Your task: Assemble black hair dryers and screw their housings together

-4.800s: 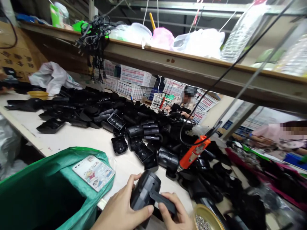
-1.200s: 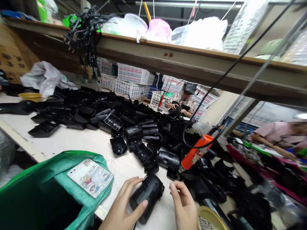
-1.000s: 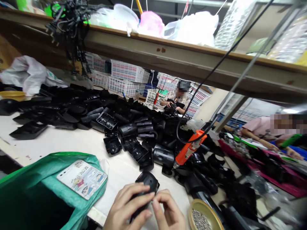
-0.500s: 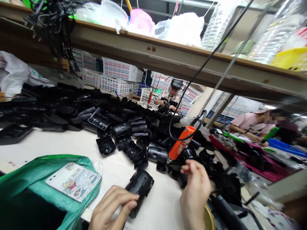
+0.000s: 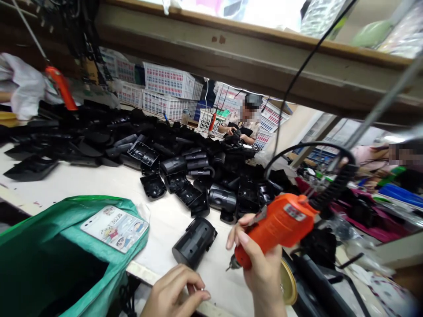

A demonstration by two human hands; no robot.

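Note:
My right hand (image 5: pixel 261 264) is wrapped round an orange electric screwdriver (image 5: pixel 280 220), whose bit points down and left over the white tabletop. At the bottom centre, my left hand (image 5: pixel 176 290) is closed in a pinch. A tiny shiny speck shows at its fingertips, too small to name. Between the hands and the pile lies a black cylindrical plastic housing (image 5: pixel 194 242), apart from both hands. Beside my right wrist stands a yellowish round dish (image 5: pixel 289 284), partly hidden by the hand.
Black plastic parts (image 5: pixel 109 141) are heaped across the table. A green bag (image 5: pixel 59 220) with a white, cartoon-printed phone (image 5: pixel 115 229) on it hangs over the front edge. Another orange screwdriver (image 5: pixel 61 88) hangs at left. A shelf beam (image 5: pixel 205 48) crosses above; co-workers sit beyond.
My right hand has taken hold of the hanging orange screwdriver and brought it nearer and lower. My left hand has let go of the black housing and drawn back towards the table edge.

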